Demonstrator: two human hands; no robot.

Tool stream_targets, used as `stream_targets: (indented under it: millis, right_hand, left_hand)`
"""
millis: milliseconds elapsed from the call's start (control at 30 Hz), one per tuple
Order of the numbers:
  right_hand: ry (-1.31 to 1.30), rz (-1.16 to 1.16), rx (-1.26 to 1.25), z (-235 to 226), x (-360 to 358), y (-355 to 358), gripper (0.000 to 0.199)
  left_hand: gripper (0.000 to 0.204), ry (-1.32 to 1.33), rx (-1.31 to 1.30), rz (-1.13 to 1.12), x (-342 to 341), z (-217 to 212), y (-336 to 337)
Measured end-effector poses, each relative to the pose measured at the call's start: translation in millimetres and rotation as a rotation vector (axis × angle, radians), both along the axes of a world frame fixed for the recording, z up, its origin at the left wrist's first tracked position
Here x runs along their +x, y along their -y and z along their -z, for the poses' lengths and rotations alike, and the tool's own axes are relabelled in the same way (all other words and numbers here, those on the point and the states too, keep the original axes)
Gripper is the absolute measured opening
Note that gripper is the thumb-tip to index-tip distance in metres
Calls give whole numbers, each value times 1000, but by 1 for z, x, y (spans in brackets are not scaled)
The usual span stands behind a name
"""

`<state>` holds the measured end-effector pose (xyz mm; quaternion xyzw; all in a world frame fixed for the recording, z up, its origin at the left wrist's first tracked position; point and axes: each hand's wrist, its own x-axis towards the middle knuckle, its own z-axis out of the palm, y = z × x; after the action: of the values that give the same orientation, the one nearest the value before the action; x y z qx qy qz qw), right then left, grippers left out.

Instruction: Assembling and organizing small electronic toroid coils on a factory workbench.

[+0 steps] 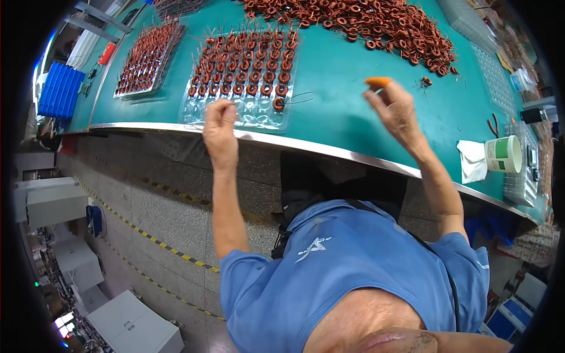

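The left hand is curled into a loose fist over the near edge of a clear, dimpled plastic blister tray; whether anything sits between its fingers cannot be told. Most of the tray's round pockets hold small copper-wound ring coils, reddish-brown and glossy, with thin wire legs sticking up; the nearest rows are unfilled. One single copper ring coil with two long straight wire leads lies at the tray's near right corner, just right of the left hand.

The right hand is raised to the right of the tray, fingers pinched on something small, its fingertip capped with an orange rubber finger cot.

All this rests on a smooth teal bench mat edged by a bright metal strip. At the far side sprawls a loose heap of the same copper coils. A second, dark tray packed with coils lies to the left, well apart. On the right near edge stand a white-and-green paper cup and a crumpled white cloth, touching each other. Blue ribbed plastic bins sit beyond the bench's left end.
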<state>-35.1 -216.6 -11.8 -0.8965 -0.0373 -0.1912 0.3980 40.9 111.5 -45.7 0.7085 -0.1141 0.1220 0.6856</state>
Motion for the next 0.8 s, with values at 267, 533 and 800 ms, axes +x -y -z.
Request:
stream_targets:
  millis: [267, 533, 800]
  right_hand:
    - [75, 360, -792, 67, 28, 141, 30]
    - [268, 230, -738, 54, 30, 165, 16]
    - [156, 217, 198, 12, 6, 116, 27]
  left_hand:
    - [10, 163, 428, 34, 30, 15, 6]
    - [8, 337, 691, -24, 39, 19, 24]
    - [13, 354, 804, -11, 30, 21, 22]
